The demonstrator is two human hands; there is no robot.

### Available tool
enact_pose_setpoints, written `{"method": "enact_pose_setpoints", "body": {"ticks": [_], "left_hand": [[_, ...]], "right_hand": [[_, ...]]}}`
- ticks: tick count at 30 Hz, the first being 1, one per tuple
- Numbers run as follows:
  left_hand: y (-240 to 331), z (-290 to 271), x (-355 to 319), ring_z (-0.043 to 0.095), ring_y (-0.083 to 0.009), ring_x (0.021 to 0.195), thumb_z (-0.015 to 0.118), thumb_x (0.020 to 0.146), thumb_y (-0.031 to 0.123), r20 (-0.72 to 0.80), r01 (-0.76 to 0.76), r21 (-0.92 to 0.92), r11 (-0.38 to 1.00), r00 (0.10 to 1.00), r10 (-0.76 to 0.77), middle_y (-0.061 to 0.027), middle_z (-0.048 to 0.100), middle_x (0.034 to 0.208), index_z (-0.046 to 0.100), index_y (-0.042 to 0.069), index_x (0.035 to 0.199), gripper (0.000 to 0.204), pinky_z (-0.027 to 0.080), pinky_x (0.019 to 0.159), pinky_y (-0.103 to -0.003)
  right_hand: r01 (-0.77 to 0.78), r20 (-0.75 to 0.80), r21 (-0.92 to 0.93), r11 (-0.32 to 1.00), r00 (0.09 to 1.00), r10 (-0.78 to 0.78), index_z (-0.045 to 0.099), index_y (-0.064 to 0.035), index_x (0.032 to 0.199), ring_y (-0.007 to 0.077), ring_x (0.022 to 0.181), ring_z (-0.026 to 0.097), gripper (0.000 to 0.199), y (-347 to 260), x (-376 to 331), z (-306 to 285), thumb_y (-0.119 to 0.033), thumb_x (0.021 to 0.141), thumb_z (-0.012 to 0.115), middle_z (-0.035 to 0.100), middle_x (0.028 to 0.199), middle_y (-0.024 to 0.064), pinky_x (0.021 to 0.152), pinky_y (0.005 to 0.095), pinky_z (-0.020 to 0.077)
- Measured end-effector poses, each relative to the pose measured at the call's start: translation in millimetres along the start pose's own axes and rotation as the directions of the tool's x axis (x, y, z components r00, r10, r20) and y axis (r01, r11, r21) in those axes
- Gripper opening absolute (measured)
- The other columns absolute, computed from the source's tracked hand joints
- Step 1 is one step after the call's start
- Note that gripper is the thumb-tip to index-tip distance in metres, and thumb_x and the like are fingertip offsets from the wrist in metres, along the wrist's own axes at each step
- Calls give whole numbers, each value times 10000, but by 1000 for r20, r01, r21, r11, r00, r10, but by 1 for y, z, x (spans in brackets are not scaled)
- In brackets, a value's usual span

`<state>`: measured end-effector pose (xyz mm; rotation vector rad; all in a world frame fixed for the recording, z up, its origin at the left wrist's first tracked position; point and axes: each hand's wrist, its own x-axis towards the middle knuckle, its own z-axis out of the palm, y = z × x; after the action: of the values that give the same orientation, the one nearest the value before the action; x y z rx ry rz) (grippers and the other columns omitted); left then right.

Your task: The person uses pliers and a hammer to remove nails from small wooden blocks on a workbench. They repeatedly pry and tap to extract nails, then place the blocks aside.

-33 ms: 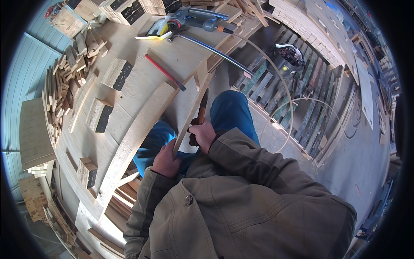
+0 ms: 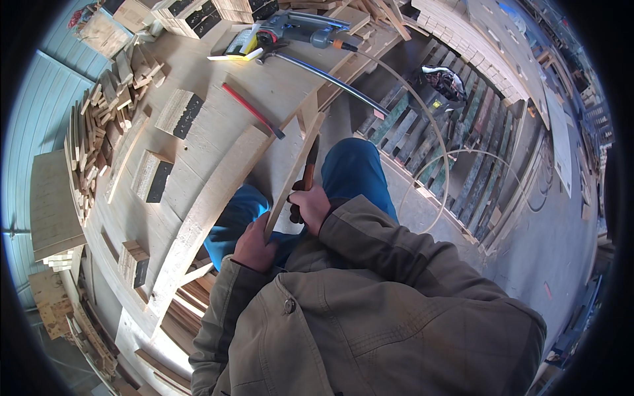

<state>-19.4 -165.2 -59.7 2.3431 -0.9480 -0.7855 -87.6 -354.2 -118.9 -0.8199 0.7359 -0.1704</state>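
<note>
My left hand is closed around the near end of a long, thin wooden strip, which points up and away from me above my lap. My right hand is wrapped round the brown handle of what looks like a handsaw. Its dark blade runs close along the right side of the strip, seen almost edge-on. Whether the blade touches the wood I cannot tell. The strip's far end lies by the edge of the wooden workbench.
On the bench lie a red bar, a hammer, a nail gun and several wood blocks. Offcuts are heaped at the left. A hose loops to the floor beside a slatted pallet bearing a dark bag.
</note>
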Motion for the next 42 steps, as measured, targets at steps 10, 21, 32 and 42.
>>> {"method": "enact_pose_setpoints", "body": {"ticks": [10,21,32,42], "left_hand": [[3,3,3,680,-460,1078,715,792,91,-6,13,-28,1000,1000,-13,-258,716,1112,540,108,1479,709,545,939,-532],[8,0,2,723,-423,978,679,777,39,-26,34,-90,995,999,-37,-221,737,1009,588,151,1458,696,580,856,-497],[11,-3,3,721,-416,984,659,772,21,-15,37,-118,992,999,-39,-211,738,1026,585,158,1466,711,577,857,-493],[14,-7,0,715,-422,986,643,772,-4,-20,-23,-109,994,1000,21,-226,726,1064,563,109,1478,719,577,861,-478]], "right_hand": [[38,-89,-10,999,995,-39,556,11,945,203,583,571,190,1,0,0,-28,804,677,566,756,91,510,376,451],[76,-95,-82,994,992,-83,550,-18,998,194,510,505,226,0,3,-1,10,798,650,517,713,64,440,374,366],[32,-60,-85,996,998,-37,528,-34,1004,181,508,481,243,-14,-4,-1,16,796,642,506,710,63,439,367,345],[22,-55,-70,997,998,-26,511,-45,1007,175,513,479,261,-25,-14,0,15,792,646,506,729,63,454,366,353]]}}
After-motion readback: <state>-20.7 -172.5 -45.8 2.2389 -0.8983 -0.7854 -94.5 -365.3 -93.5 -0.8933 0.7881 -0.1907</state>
